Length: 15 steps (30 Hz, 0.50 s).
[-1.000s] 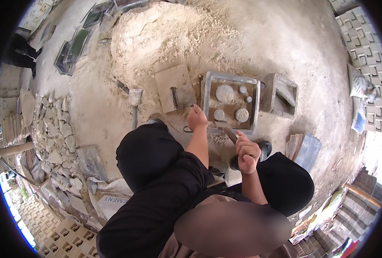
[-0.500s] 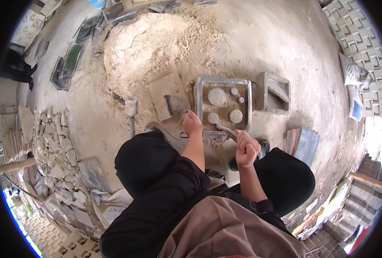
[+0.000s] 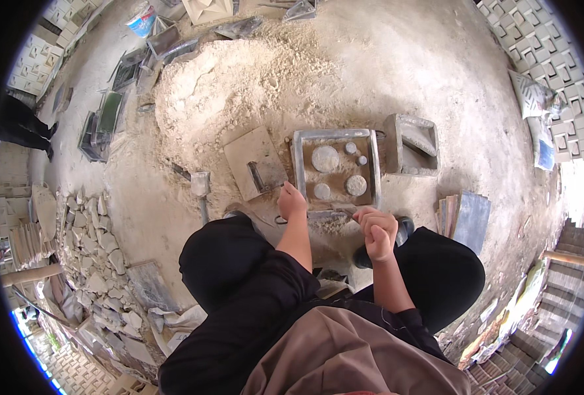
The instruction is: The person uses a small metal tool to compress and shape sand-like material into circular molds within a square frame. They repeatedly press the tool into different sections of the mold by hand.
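Observation:
In front of me a grey rectangular mould frame (image 3: 379, 172) lies on the ground. Inside it, several round grey discs (image 3: 325, 159) of different sizes stand in a sandy bed. My right hand (image 3: 377, 232) is closed round a narrow, grey, trowel-like tool (image 3: 342, 211), its blade at the frame's near edge. Beside the near left corner, my left hand (image 3: 293, 201) is closed, and what it grips, if anything, is hidden. A square board (image 3: 244, 158) with a raised handle lies just beyond it, to the left.
A grey box (image 3: 392, 148) sits right of the frame. Farther off spreads a heap of pale powder (image 3: 206, 85). A small shovel (image 3: 200, 184) lies left of the board. Broken stone pieces (image 3: 94, 243) are piled at left, and flat sheets (image 3: 471, 220) at right. Someone's dark-clothed legs (image 3: 25, 125) show far left.
My right hand has drawn the tool back from the small near disc to the frame's near edge. The left hand stays at the near left corner. The view has shifted slightly.

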Motion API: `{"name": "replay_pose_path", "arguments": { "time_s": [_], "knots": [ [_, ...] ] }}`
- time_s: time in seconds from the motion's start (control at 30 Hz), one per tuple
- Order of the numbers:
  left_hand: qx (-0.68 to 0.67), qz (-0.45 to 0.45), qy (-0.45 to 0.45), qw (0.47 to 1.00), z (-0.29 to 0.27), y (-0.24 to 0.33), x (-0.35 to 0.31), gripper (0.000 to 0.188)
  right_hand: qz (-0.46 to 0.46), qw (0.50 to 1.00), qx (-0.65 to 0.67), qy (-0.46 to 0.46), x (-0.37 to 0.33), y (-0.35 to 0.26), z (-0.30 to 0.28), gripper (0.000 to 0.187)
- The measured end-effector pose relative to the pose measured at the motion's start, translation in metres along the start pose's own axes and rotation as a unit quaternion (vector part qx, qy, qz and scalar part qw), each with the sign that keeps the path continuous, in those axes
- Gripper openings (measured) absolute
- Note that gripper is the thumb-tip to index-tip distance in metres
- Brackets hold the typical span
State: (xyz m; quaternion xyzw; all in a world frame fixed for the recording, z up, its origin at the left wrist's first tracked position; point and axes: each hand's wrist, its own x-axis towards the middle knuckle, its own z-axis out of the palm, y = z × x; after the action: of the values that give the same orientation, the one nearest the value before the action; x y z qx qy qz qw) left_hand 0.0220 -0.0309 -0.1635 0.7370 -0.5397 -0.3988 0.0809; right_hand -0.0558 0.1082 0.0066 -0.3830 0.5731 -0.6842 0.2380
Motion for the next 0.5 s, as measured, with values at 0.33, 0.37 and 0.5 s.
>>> {"name": "replay_pose_path", "arguments": {
  "time_s": [0.33, 0.37, 0.5],
  "knots": [
    [0.012, 0.000, -0.016, 1.000, 0.000, 0.000, 0.008, 0.049, -0.027, 0.999, 0.014, 0.013, -0.005, 0.002, 0.018, 0.038],
    [0.011, 0.002, -0.014, 1.000, 0.002, 0.002, 0.006, 0.049, -0.025, 0.999, 0.014, 0.015, -0.005, 0.004, 0.016, 0.037],
    [-0.006, 0.005, 0.001, 1.000, -0.001, 0.007, 0.000, 0.048, -0.035, 0.998, 0.035, 0.045, 0.003, 0.002, 0.003, 0.036]
  ]
}}
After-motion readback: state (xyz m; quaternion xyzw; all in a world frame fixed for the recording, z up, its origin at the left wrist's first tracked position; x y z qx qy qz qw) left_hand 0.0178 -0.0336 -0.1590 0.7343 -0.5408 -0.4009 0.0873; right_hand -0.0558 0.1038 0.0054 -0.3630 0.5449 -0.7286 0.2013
